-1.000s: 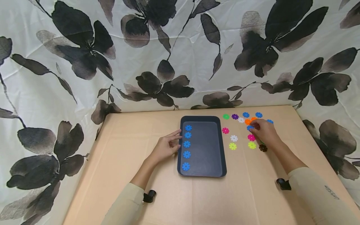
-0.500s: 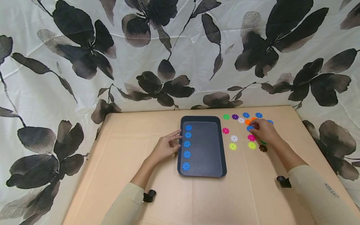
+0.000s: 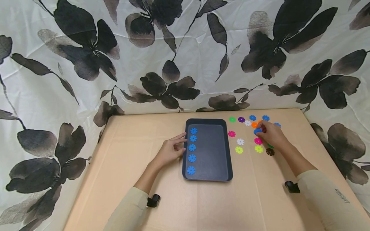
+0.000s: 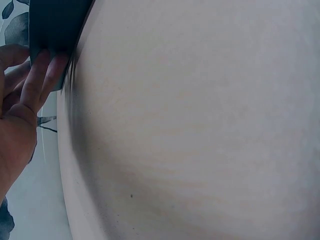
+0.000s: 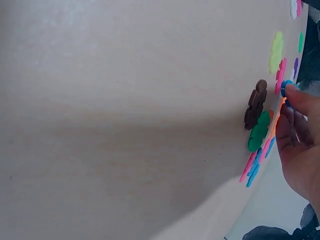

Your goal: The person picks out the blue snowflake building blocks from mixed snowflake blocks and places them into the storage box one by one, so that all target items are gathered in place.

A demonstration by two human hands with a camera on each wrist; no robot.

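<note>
My right hand (image 3: 271,134) pinches a blue notched disc (image 3: 257,131) between thumb and fingers, amid loose discs at the table's far right. In the right wrist view the thumb lies on that blue disc (image 5: 286,88), and the other fingers are partly hidden behind the hand. With relaxed fingers, my left hand (image 3: 170,150) touches the left rim of a dark grey tray (image 3: 214,150). Its fingertips rest against the tray's side (image 4: 57,30) in the left wrist view. A column of several blue discs (image 3: 192,147) lies along the tray's left side.
Around the right hand lie pink (image 3: 258,141), yellow (image 3: 258,149), brown (image 3: 270,151) and orange (image 3: 254,125) discs, among others. Between them and the tray are a white disc (image 3: 240,141) and another pink disc (image 3: 231,134). A floral cloth (image 3: 185,64) hangs behind the table (image 3: 138,128).
The blue disc at my right fingertips has shifted very slightly and now shows tilted at the fingers. My left hand and the tray have stayed in place.
</note>
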